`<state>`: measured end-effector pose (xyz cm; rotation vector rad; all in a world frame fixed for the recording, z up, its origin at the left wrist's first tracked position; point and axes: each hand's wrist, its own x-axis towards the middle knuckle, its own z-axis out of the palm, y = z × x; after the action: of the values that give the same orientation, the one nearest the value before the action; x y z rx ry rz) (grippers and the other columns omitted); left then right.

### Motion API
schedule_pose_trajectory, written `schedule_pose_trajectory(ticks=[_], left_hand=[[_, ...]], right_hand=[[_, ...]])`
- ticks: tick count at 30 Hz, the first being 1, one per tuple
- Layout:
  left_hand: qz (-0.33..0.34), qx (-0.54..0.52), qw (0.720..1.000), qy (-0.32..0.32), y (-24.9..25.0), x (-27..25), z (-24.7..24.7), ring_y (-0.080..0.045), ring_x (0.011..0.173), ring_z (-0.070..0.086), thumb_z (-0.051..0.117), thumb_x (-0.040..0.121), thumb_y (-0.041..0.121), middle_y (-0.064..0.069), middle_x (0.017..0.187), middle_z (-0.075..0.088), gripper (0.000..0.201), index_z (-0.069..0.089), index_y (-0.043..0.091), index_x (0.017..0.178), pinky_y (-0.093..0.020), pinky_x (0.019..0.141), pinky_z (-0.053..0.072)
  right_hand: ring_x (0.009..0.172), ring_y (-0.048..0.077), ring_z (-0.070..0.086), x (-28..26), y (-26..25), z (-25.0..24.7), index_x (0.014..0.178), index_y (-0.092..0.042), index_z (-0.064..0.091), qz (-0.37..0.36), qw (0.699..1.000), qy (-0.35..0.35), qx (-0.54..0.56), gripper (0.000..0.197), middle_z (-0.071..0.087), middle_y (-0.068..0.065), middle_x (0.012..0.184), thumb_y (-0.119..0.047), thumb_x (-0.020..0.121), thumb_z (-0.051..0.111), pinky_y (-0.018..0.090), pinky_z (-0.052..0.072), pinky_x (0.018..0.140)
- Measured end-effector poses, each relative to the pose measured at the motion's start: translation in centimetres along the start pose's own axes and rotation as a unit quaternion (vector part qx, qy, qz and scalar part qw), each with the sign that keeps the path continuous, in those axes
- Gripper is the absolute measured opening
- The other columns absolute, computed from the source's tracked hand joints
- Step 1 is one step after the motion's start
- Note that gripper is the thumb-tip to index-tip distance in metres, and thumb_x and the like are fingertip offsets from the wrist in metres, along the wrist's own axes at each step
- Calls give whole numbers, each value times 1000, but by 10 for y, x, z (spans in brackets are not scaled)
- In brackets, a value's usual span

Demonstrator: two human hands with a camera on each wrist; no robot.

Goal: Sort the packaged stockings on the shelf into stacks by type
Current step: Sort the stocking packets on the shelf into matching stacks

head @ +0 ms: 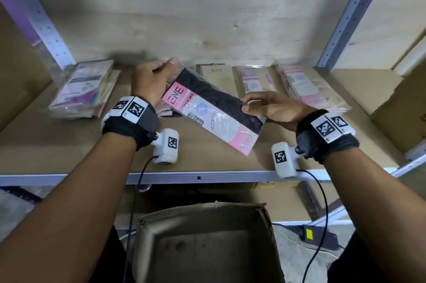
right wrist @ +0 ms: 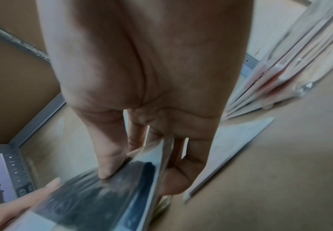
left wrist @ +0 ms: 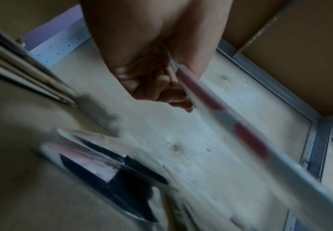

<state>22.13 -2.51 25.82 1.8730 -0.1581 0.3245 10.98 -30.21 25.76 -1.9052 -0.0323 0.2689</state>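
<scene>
Above the middle of the shelf I hold one stocking pack (head: 212, 107), pink and white with black stockings inside, tilted. My left hand (head: 153, 80) grips its far upper-left end, seen edge-on as the pack (left wrist: 217, 106) in the left wrist view with the hand (left wrist: 161, 87) curled round it. My right hand (head: 265, 106) pinches its right edge, thumb on top of the pack (right wrist: 106, 190). Under it more packs (head: 164, 111) lie on the shelf. Stacks stand at the left (head: 85, 89), at the back middle (head: 253, 80) and at the right (head: 309, 89).
The shelf board (head: 69, 153) has a metal front rail (head: 198, 178) and perforated uprights at the left (head: 49, 36) and right (head: 345, 20). An open cardboard box (head: 207, 243) sits below the shelf. Wrist-camera cables hang down in front.
</scene>
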Motion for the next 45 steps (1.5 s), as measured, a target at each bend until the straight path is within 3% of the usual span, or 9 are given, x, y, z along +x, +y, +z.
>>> schedule_pose_trajectory(ticks=[4,8,18,23,25,30,36,39,45], left_hand=[[16,85,996,-16,3,0,7,-31,64,66,53,94,47,0,56,58,47,60,16,60,-39,62,51],[32,96,994,-41,8,-2,10,-23,54,55,46,97,51,7,42,48,57,45,18,50,-28,60,37],[-196,-295,921,-161,31,-21,15,-13,39,50,59,96,48,-1,57,46,41,48,18,71,-19,34,34],[-221,-323,896,-210,43,-29,14,-27,91,70,48,100,48,-22,99,60,36,59,17,113,-35,76,57],[-240,-314,902,-174,44,-32,15,-22,120,59,52,97,49,-13,135,59,27,61,24,100,-38,79,57],[-265,-335,883,-197,43,-28,14,-15,80,72,52,96,54,2,66,68,63,47,9,140,-41,85,55],[-301,-388,866,-99,32,-10,-3,-11,59,59,44,92,69,0,79,65,60,65,13,97,-21,49,47],[-271,-319,896,-147,26,-6,-11,-14,61,66,29,95,72,-6,82,76,76,72,9,95,-22,55,51],[-203,-125,916,-323,32,-37,4,-19,84,77,64,89,54,-2,94,79,46,69,14,110,-25,67,60]], right_hand=[[61,7,60,-10,-1,-6,104,-3,62,-14,1000,12,-8,9,65,1,70,-4,96,57,16,47,60],[58,23,51,-18,-2,-12,97,-8,63,-23,999,24,-7,7,57,13,64,-5,97,57,26,43,58],[68,31,45,-23,5,-14,109,3,59,-26,999,19,44,16,51,24,79,-8,97,57,28,46,62],[93,37,46,-20,2,-7,103,-9,64,-13,996,13,87,9,50,31,105,-11,97,58,35,46,71],[94,38,44,-19,1,-4,101,-11,64,-14,996,7,89,8,49,35,105,-11,97,57,36,46,71],[90,36,45,-18,-1,-2,100,-7,64,-20,996,12,90,9,49,33,99,-9,98,55,25,51,65],[93,27,54,-17,1,-11,100,-11,63,-2,991,58,123,8,55,16,102,-10,98,55,33,45,70],[85,28,55,-15,1,-9,103,-10,62,-13,981,96,168,9,55,17,97,-9,96,57,33,47,62],[94,33,32,-1,-5,22,115,-10,58,-16,956,131,261,27,41,20,107,-7,90,66,36,36,71]])
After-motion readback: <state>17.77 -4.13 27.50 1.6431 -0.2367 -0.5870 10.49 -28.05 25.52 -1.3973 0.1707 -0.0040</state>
